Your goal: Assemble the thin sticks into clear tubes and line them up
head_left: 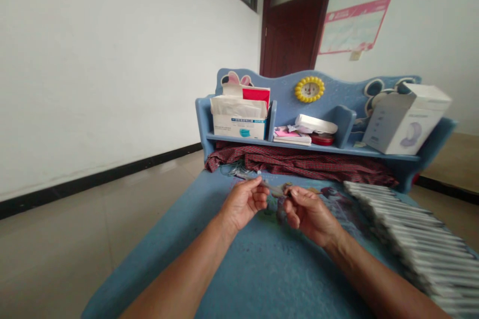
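Over the blue desk [239, 269], my left hand [247, 202] and my right hand [310, 214] are raised close together. A small, thin greyish piece [276, 191], blurred, spans the gap between them. My left thumb and fingers pinch its left end. At the other end, something small and dark shows in the pinch of my right hand; its kind is too blurred to tell. Behind my left hand lie thin, pale cords [234, 168]. To the right of my right hand, a row of long, whitish, stick-like items [422, 239] lies side by side on the desk.
A red checked cloth [299, 160] lies along the back under a blue shelf [239, 138]. The shelf holds an open mask box [239, 127], papers [292, 138], a round red tin [322, 139] and a white box [396, 122]. A yellow-rimmed clock [309, 89] sits on its backboard.
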Action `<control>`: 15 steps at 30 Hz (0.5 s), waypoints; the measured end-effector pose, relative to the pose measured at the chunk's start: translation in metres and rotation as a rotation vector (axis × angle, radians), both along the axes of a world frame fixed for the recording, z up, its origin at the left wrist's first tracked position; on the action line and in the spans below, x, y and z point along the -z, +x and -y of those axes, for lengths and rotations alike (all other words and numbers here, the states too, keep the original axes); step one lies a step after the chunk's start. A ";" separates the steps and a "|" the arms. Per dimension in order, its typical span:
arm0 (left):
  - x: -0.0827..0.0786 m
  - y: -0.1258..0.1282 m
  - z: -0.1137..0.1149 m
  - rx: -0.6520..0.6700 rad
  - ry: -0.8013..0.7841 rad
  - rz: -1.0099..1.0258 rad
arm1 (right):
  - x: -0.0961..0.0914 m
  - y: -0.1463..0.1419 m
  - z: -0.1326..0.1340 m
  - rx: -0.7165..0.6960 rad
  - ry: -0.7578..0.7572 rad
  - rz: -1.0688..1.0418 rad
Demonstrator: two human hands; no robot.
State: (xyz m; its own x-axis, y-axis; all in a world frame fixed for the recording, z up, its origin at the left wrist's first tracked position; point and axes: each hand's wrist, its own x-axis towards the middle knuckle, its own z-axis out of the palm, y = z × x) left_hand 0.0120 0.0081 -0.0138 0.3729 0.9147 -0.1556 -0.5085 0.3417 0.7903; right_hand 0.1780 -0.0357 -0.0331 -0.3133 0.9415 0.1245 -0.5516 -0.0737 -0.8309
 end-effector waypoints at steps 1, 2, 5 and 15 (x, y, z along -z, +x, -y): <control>0.000 0.000 0.000 0.006 0.004 0.000 | 0.000 0.000 0.000 0.005 0.001 0.001; 0.000 0.001 0.001 0.014 0.009 0.001 | 0.000 -0.001 0.000 0.010 0.006 0.001; -0.001 0.002 0.001 0.031 0.022 0.005 | 0.001 -0.002 0.001 0.018 0.011 0.014; -0.012 0.005 0.007 0.022 0.005 -0.025 | 0.002 -0.005 0.001 -0.026 0.011 -0.004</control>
